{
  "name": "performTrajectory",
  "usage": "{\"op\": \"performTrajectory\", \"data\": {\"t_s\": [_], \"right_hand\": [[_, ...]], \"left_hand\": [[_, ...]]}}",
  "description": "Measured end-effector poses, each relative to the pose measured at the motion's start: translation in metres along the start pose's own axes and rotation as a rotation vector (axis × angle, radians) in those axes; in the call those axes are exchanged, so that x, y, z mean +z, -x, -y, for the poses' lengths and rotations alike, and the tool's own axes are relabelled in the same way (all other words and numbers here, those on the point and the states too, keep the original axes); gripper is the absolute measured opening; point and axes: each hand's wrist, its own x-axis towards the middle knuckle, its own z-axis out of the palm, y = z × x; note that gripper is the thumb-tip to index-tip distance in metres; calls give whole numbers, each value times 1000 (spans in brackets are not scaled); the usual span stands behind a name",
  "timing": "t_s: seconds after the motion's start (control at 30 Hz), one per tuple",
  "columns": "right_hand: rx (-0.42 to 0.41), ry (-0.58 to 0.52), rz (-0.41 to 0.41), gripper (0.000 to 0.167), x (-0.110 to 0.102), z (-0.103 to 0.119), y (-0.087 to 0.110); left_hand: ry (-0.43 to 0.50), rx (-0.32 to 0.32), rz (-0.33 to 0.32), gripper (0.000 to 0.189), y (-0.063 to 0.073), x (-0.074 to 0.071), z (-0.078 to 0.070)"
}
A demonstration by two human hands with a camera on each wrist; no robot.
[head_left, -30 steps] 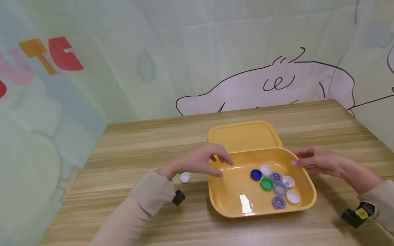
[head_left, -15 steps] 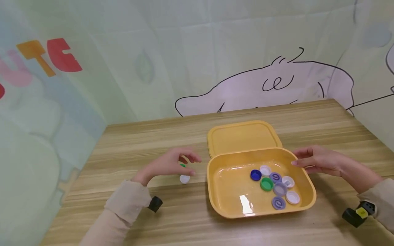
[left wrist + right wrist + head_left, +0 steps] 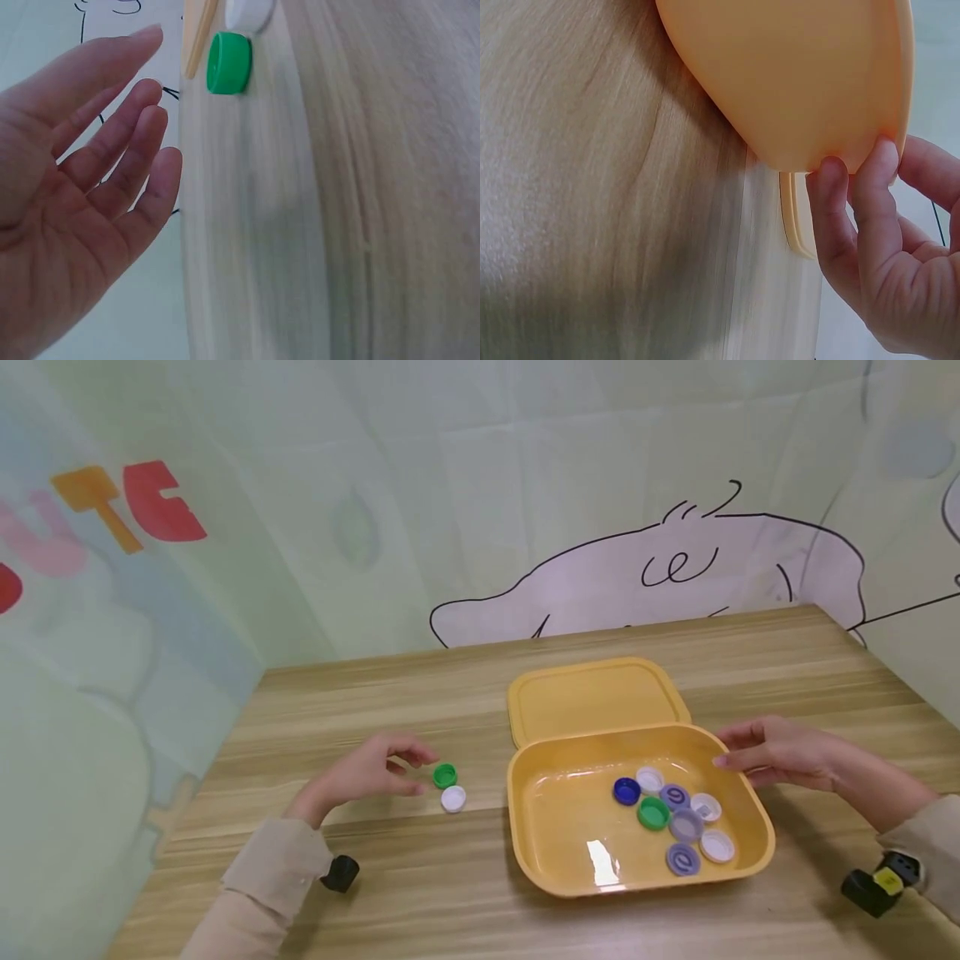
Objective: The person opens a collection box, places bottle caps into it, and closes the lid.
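My left hand point(image 3: 367, 772) hovers left of a green bottle cap point(image 3: 445, 775), fingers loosely bent and holding nothing. A white bottle cap point(image 3: 453, 798) lies just in front of the green one. In the left wrist view the green cap point(image 3: 229, 63) stands apart from my fingertips. My right hand point(image 3: 780, 752) grips the right rim of a yellow plastic box point(image 3: 558, 881), thumb on the rim and fingers against the outer wall point(image 3: 802, 90). Inside the box, toward its right, lie several caps: a blue one point(image 3: 627, 791), a green one, and white and purple ones.
A yellow lid point(image 3: 600, 697) lies flat behind the box. The wooden table point(image 3: 420, 893) extends to a printed cloth backdrop point(image 3: 390, 510) at the back and left. Black wrist cameras point(image 3: 870, 892) stick out below both wrists.
My left hand has moved left from over the box to beside the two loose caps, which now show fully. My right hand has kept its hold on the box rim.
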Motion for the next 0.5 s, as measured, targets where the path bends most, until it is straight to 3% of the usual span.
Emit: {"op": "performTrajectory", "data": {"t_s": [0.5], "right_hand": [[-2, 16, 4, 60, -1, 1, 1]], "left_hand": [[3, -46, -17, 39, -3, 10, 17]]}}
